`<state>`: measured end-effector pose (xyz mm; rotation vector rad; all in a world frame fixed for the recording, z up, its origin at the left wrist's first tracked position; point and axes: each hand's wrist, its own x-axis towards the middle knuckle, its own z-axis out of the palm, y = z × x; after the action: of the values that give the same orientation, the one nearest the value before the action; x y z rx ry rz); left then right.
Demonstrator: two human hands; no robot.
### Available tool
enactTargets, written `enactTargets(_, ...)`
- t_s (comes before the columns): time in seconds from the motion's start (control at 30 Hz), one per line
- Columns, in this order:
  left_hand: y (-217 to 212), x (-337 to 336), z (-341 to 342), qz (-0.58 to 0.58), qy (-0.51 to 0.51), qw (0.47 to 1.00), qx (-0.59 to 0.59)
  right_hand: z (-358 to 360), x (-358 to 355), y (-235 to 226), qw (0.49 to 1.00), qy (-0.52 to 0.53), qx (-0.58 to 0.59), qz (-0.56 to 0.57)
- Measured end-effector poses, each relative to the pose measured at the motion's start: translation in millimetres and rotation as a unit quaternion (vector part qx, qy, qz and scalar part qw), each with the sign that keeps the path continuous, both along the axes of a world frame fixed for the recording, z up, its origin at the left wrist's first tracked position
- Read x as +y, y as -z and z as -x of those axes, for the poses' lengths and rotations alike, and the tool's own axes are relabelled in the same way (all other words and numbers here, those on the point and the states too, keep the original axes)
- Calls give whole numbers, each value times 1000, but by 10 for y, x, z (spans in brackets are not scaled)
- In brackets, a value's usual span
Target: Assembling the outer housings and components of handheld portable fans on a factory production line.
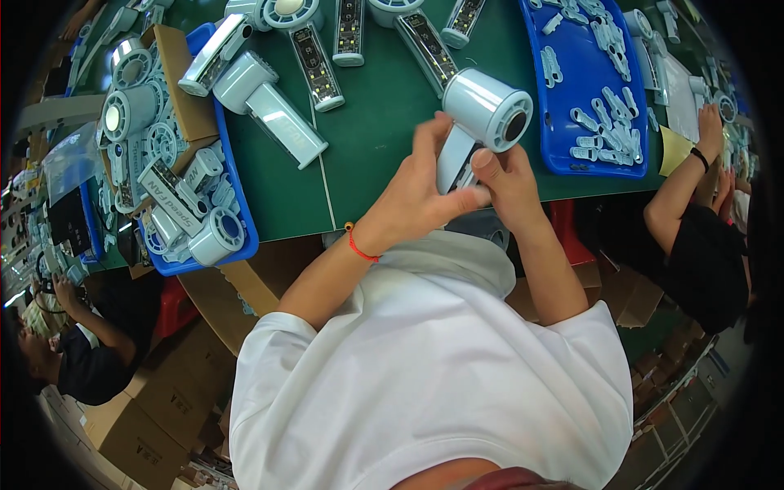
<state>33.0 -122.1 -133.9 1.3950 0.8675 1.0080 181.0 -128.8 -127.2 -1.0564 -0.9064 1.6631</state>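
Observation:
A pale blue handheld fan [483, 106] is held above the front edge of the green table, its round barrel pointing away to the upper right. My left hand [420, 184] wraps round the fan's handle from the left, thumb across its lower end. From the right, my right hand [510, 184] grips the handle just under the barrel, with its thumb against the dark strip. Beyond lie several more fans, some with open handles showing a circuit board [314, 65]. One fan with a closed handle [286, 122] rests left of my hands.
On the left, a blue tray [249, 220] and a cardboard box [184, 82] hold fans and parts. A blue tray [559, 131] of small pale pieces stands on the right. People work at both sides; one person's arm [678, 192] rests at the right. Cardboard boxes [151, 416] are stacked below left.

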Motion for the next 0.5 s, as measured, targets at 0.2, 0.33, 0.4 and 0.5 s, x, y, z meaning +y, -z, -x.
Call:
enactTargets(0.2, -40, 73, 95, 16, -23, 993, 117, -57, 48, 26, 998, 13, -39, 44)
enactTargets(0.33, -9, 82, 62, 78, -54, 995, 14, -56, 25, 36, 997, 25, -46, 51)
enactTargets(0.4, 33, 66, 53, 67, -64, 996, 15, 2, 12, 43, 998, 42, -3, 43)
enactTargets(0.5, 26, 44, 46, 6, -70, 995, 67, 161, -5, 86, 998, 56, 21, -15)
